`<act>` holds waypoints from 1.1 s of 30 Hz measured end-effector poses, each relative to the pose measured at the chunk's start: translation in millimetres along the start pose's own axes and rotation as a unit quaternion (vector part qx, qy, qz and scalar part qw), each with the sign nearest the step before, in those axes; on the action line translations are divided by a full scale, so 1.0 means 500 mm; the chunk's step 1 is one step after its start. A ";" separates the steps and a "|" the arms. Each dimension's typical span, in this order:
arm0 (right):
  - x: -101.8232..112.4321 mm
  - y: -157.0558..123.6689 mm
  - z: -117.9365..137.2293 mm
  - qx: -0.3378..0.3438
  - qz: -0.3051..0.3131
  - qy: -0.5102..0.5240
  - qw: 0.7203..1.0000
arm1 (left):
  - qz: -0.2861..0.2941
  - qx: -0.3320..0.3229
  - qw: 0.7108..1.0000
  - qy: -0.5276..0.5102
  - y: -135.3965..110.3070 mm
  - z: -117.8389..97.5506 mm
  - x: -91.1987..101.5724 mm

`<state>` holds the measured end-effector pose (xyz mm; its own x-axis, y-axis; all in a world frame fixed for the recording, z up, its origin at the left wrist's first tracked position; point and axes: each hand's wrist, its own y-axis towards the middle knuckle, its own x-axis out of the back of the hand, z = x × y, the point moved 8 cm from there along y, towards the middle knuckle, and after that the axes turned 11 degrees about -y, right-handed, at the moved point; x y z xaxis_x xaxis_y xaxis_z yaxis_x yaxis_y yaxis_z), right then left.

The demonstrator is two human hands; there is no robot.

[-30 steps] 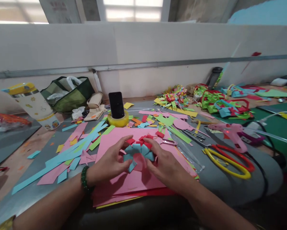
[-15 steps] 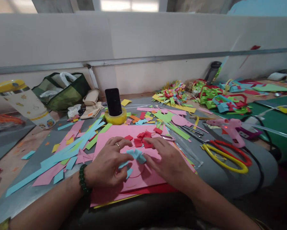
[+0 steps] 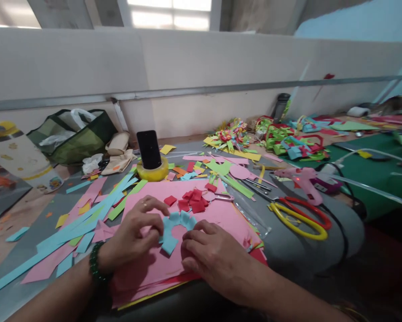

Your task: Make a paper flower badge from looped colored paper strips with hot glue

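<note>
A light-blue paper strip (image 3: 170, 243) curves into a ring of folded segments over the pink sheets (image 3: 147, 277). My left hand (image 3: 137, 232), with a ring and a green bead bracelet, pinches the strip's left edge. My right hand (image 3: 210, 250) has its fingers closed at the strip's right side, hiding that end. Just beyond the ring lies a cluster of small red paper pieces (image 3: 194, 200), with one separate red square (image 3: 170, 201) to its left. A pink-handled tool (image 3: 224, 197) lies beside the cluster.
Paper strips (image 3: 96, 210) spread over the left side. A phone (image 3: 149, 150) leans in a yellow tape roll (image 3: 153, 172). On the right lie red-and-yellow-handled scissors (image 3: 299, 219) and a pink glue gun (image 3: 301, 179) with its cable. A bottle (image 3: 23, 156) and green bag (image 3: 71, 138) stand back left.
The blue strip, bunched between my fingers before, is now spread into an open ring. My right hand has come down closer to the sheet. The camera view has turned slightly right.
</note>
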<state>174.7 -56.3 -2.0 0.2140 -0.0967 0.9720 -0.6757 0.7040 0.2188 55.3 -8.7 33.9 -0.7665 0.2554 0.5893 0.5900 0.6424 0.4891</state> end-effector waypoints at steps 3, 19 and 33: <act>-0.006 -0.002 -0.009 -0.010 -0.012 -0.022 1.000 | -0.104 0.040 0.991 -0.079 -0.007 0.021 0.054; 0.073 -0.038 -0.032 -0.003 -0.141 -0.016 0.990 | 0.203 -0.072 0.976 0.046 -0.016 -0.032 -0.076; 0.072 -0.143 -0.434 -0.501 0.059 -0.151 0.850 | 0.238 -0.041 0.963 0.121 -0.018 -0.020 -0.107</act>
<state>383.7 42.6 -1.4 -0.1072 -0.0541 0.9928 0.2917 0.9529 0.0834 93.7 -35.2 4.2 -0.3279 0.3252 0.8870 0.8857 0.4326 0.1689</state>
